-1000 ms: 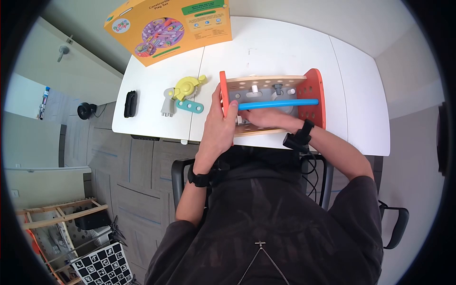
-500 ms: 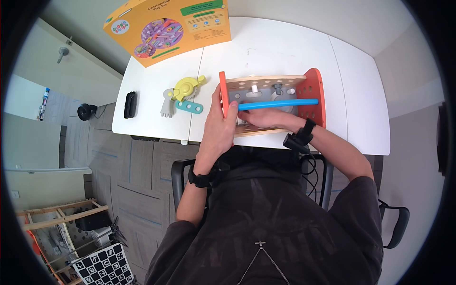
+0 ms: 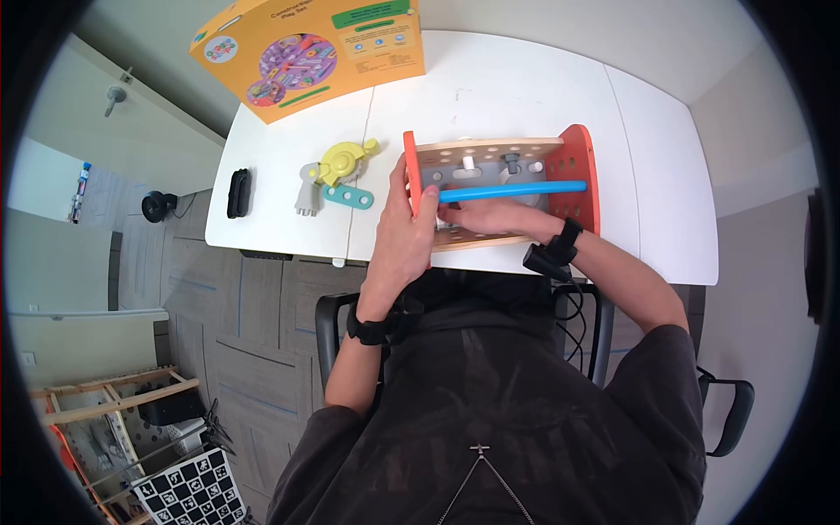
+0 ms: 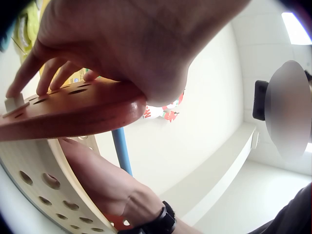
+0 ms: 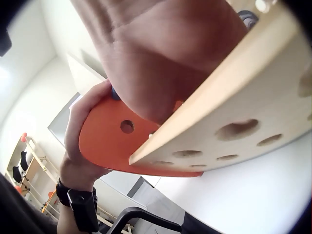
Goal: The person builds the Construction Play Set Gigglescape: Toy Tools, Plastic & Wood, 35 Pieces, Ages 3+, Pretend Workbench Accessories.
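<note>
A toy toolbox with a blue handle stands near the table's front edge. My left hand grips its left red end panel, thumb over the edge beside the handle. In the left wrist view, the fingers spread over the panel's outer face, and one fingertip touches a pale grey piece there. Below the handle, my right hand reaches inside, close to that panel; its fingertips are hidden. The right wrist view shows its palm above the perforated wooden side.
Left of the toolbox lie a yellow toy saw, a grey claw-ended piece, a teal strip and a black object. An orange box stands behind them. White and grey fittings sit inside the toolbox.
My right hand and wrist have shifted very slightly inside the toolbox. The left hand keeps its grip on the red panel.
</note>
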`<state>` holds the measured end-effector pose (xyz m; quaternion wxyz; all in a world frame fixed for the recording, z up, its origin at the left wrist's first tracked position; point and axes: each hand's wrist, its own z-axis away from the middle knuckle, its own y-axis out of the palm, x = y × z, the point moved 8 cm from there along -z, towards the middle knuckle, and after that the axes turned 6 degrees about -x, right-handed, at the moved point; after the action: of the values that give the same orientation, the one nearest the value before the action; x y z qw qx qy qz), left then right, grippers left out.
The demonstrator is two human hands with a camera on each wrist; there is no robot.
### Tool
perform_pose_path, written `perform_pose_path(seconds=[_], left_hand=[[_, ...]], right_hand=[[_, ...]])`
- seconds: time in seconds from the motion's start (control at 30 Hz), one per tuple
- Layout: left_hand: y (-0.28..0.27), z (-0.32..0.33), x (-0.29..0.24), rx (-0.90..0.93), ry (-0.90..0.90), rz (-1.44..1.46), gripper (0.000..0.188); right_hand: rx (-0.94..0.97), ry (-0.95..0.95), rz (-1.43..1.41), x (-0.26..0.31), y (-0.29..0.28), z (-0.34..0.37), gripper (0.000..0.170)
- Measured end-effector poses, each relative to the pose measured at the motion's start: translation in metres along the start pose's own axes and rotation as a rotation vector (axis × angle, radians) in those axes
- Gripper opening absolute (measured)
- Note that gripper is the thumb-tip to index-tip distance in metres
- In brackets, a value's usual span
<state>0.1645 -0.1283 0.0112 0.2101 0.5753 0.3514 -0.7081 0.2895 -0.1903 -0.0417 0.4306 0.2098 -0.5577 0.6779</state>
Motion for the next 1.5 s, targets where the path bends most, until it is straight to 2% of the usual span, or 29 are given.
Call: perform_pose_path(seconds=[0.07,0.13,0.27,0.37,0.47,0.6,0.67,0.77,0.9,0.97,1.13,1.27,1.37,1.47,1.5], left_hand=[[0.000,0.004,-0.009,0.034,-0.053,0.033,0.072],[-0.001,0.000,0.000,-0.002,0.006,-0.009,0.072],[-0.001,0.000,-0.001,-0.015,0.005,-0.006,0.072],[-0.002,-0.001,0.000,-0.015,0.012,-0.023,0.072],[-0.002,0.001,-0.004,-0.001,-0.010,-0.008,0.072],[-0.002,0.000,0.000,-0.020,0.017,-0.028,0.072],[-0.001,0.001,-0.002,-0.014,0.004,-0.007,0.072],[-0.001,0.000,0.001,-0.014,0.011,-0.001,0.072],[0.000,0.001,-0.001,0.002,0.012,0.034,0.072],[0.000,0.000,0.000,-0.002,0.026,0.017,0.072],[-0.001,-0.001,0.000,-0.010,0.020,-0.011,0.073],[-0.001,-0.003,0.003,-0.020,0.056,-0.024,0.073],[0.000,-0.001,-0.002,0.019,-0.025,0.017,0.073],[0.000,0.001,-0.001,0.005,0.004,0.022,0.073],[0.000,0.000,0.002,-0.003,0.010,0.013,0.073]], right_hand=[[-0.035,-0.161,0.095,-0.013,0.009,-0.009,0.031],[-0.005,-0.084,0.008,-0.007,0.004,-0.004,0.028],[0.022,0.048,-0.109,-0.004,0.005,-0.001,0.026],[-0.055,-0.047,-0.036,-0.009,0.006,-0.007,0.026],[-0.068,-0.223,0.063,-0.007,0.008,-0.004,0.026],[0.026,-0.096,0.015,-0.007,0.011,-0.007,0.024],[0.030,-0.026,-0.074,0.014,0.000,0.004,0.024],[-0.092,-0.199,0.012,0.007,0.006,-0.004,0.025],[-0.017,-0.103,0.046,-0.007,0.011,-0.009,0.027],[-0.034,-0.117,0.000,-0.002,0.008,-0.008,0.028],[0.002,0.002,0.000,0.020,-0.003,0.006,0.027],[-0.134,-0.158,0.017,0.016,-0.001,0.003,0.026],[0.048,-0.041,0.157,0.006,0.010,-0.001,0.028],[0.033,-0.045,0.120,0.007,0.008,0.000,0.024],[-0.022,-0.120,0.071,0.006,0.008,-0.003,0.022]])
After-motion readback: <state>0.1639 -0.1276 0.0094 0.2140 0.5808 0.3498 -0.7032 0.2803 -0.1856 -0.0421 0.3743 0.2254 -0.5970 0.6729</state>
